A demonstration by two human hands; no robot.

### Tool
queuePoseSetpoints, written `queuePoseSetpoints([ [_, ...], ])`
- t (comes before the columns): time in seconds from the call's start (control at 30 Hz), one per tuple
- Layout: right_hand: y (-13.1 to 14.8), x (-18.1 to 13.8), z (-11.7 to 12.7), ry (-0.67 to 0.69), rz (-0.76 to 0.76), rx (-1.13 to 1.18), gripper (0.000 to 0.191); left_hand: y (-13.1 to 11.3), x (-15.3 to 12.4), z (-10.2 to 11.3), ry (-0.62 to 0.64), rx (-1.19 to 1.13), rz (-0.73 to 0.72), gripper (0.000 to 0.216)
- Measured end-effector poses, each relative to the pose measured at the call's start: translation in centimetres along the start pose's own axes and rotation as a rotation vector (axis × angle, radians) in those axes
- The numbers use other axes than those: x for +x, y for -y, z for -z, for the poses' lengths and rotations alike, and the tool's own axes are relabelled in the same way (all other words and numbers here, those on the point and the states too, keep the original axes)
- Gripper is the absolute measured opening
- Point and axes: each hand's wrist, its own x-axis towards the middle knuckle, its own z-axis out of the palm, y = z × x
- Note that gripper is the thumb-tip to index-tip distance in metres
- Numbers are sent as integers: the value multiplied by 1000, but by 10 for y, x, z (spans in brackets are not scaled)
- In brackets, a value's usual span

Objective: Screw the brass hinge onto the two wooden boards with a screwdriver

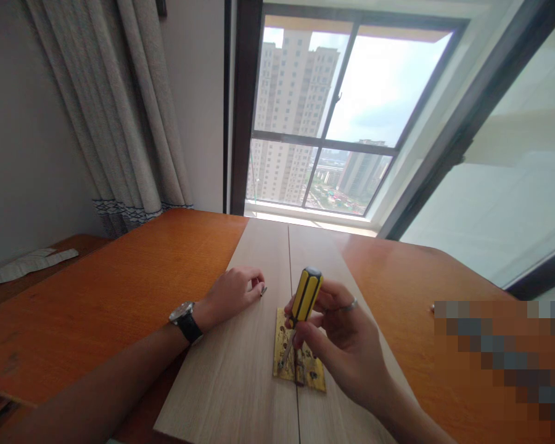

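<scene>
My right hand (351, 345) grips a screwdriver (306, 297) with a yellow and black handle, its fingers closed round the lower handle and shank. The shank slants down to the left, its tip over the left leaf of a worn brass-coloured hinge (318, 381); whether the tip touches a screw I cannot make out. The hinge lies open across the seam between two pale wooden boards (226, 382). Resting on the left board, my left hand (235, 288) pinches a small screw (263, 290) between thumb and finger. My right hand hides part of the hinge's right leaf.
Beneath the boards is an orange-brown wooden table (134, 271). Pale strips (32, 265) lie at the far left. A grey curtain (106, 105) hangs behind the table, and a window (324, 117) stands beyond the boards. A blurred-out patch (513, 357) covers the right side.
</scene>
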Motion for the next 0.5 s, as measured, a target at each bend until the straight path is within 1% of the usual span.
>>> queuePoseSetpoints([
  [0.5,1,1,0,9,12,-7,37,2,1,-2,-3,3,-9,16],
])
